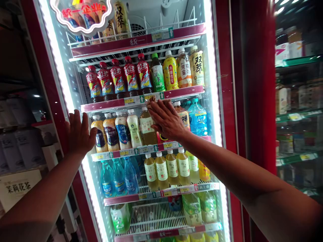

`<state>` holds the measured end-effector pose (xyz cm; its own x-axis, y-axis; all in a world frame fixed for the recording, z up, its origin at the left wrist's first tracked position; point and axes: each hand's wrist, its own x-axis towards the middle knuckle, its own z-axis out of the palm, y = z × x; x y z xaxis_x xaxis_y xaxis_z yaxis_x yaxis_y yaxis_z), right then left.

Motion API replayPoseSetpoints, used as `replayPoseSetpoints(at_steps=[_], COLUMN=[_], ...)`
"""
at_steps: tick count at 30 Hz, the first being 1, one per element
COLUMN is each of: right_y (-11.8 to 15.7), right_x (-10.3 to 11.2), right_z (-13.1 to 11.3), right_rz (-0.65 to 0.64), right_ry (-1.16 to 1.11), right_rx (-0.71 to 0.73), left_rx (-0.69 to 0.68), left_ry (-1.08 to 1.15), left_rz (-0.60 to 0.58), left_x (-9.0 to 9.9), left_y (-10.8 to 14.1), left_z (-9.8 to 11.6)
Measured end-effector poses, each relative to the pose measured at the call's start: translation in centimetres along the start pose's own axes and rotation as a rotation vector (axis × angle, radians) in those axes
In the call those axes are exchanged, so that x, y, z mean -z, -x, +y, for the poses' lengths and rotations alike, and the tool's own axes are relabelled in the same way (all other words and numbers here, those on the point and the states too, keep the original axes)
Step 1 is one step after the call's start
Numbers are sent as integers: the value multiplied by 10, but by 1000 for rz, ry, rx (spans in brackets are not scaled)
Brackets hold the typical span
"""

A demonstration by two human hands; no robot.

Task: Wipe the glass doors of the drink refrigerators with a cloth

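Observation:
A tall drinks cooler with a glass door fills the middle of the view, its red frame lit by white light strips. My right hand lies against the glass, fingers stretched, over a brown cloth whose edge peeks out at the fingertips. Most of the cloth is hidden under the hand. On the left, my left hand is raised with its fingers apart, at the door's left edge beside the light strip, holding nothing.
Behind the glass, shelves carry red-capped bottles, blue bottles and pale yellow bottles. A red and white sign is at the top left. Another cooler stands at the right. Stacked packs are at the left.

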<state>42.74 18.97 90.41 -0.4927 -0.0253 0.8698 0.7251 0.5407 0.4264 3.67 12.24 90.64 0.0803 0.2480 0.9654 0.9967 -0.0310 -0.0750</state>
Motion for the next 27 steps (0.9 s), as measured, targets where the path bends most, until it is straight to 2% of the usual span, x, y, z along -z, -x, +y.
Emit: replayPoseSetpoints(at_steps=[4, 8, 12, 17, 20, 23, 27], right_y=[13, -1, -10, 14, 24, 17, 3], right_x=[12, 20, 19, 23, 30, 34, 31], right_z=[21, 39, 34, 34, 49, 63, 60], right_rz=[-38, 0, -19, -97, -85, -25, 28], right_ry=[7, 20, 2, -26, -9, 21, 27], right_rx=[35, -43, -7, 131, 77, -22, -94], left_rx=[-7, -24, -8, -18, 6, 18, 13], left_ry=[-3, -5, 3, 3, -4, -4, 3], left_rz=[27, 46, 32, 57, 34, 25, 33], left_x=[-3, -4, -4, -5, -5, -3, -2], left_y=[1, 1, 1, 3, 3, 3, 5], left_z=[-1, -1, -2, -3, -2, 2, 4])
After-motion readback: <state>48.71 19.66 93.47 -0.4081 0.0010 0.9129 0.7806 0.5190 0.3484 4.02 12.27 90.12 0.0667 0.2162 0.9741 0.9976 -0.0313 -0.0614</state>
